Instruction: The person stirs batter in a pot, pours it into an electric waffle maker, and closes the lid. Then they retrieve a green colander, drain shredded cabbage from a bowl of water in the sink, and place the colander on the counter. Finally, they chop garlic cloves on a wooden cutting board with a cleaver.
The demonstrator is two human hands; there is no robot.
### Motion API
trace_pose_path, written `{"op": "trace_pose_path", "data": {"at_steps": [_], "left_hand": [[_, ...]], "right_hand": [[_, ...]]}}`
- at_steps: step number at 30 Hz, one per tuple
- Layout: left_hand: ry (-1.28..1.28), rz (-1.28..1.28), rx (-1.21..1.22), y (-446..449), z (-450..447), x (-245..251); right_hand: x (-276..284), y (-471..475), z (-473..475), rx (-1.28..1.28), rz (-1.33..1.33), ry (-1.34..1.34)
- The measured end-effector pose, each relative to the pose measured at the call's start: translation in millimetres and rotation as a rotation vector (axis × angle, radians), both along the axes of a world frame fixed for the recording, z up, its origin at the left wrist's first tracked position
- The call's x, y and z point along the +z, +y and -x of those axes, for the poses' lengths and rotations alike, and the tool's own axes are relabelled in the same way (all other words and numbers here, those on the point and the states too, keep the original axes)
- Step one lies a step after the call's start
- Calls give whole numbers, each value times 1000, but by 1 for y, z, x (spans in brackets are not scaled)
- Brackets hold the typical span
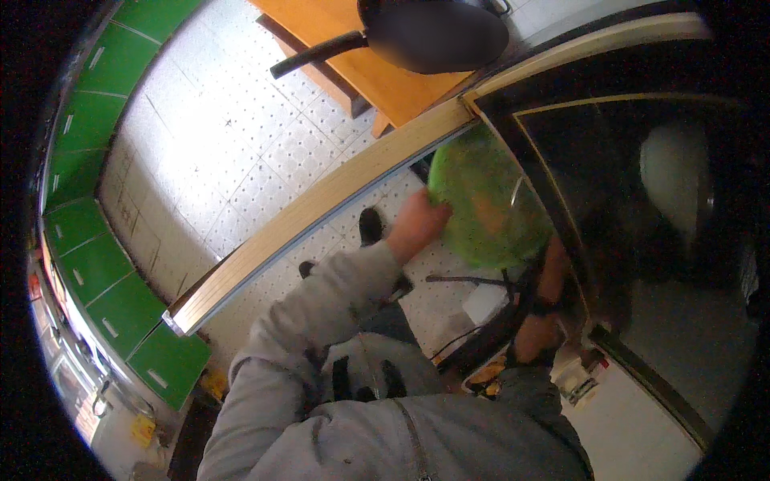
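My left hand [419, 221], in a grey sleeve, grips the left edge of a round green object [490, 207], perhaps a basin or lid, beside the inner side of a long wood-grain edge [337, 180]. The object's surface is blurred, with an orange patch. My right hand [535, 338] is in dim light by the dark glossy panel [637, 198], below and to the right of the green object. Its fingers are hard to make out, and whether it holds anything cannot be told.
A black frying pan [436, 36] rests on an orange-brown wooden table [415, 99] at the top. Green drawer fronts [129, 306] line the left. Patterned tiles [240, 138] cover the floor. A white surface [625, 415] with small items lies at the lower right.
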State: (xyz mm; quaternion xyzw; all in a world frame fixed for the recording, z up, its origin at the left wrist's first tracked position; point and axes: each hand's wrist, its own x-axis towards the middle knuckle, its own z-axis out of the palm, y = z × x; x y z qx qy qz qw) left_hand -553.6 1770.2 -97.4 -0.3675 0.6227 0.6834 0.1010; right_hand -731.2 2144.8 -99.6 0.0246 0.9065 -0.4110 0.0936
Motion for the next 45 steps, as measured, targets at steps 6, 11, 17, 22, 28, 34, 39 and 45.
{"op": "trace_pose_path", "data": {"at_steps": [6,11,17,22,28,34,39,45], "left_hand": [[-86,-83,33,-49,-148,29],[-350,-150,23,-79,-252,-2],[-558,48,-322,-82,-396,-47],[-586,257,-302,-60,-549,-13],[-673,-16,364,-31,-709,-2],[-717,-456,1111,2,-771,24],[-293,-593,1596,32,-802,11],[-338,-474,1420,27,-834,-26]], "right_hand": [[2,-70,37,83,37,49],[-19,-147,79,170,59,66],[-39,-186,99,226,50,58],[-42,-193,107,239,35,60],[-42,-214,117,279,4,82],[-35,-239,111,319,-52,160],[24,-261,-1,346,-58,415],[161,-335,-229,1259,126,736]]}}
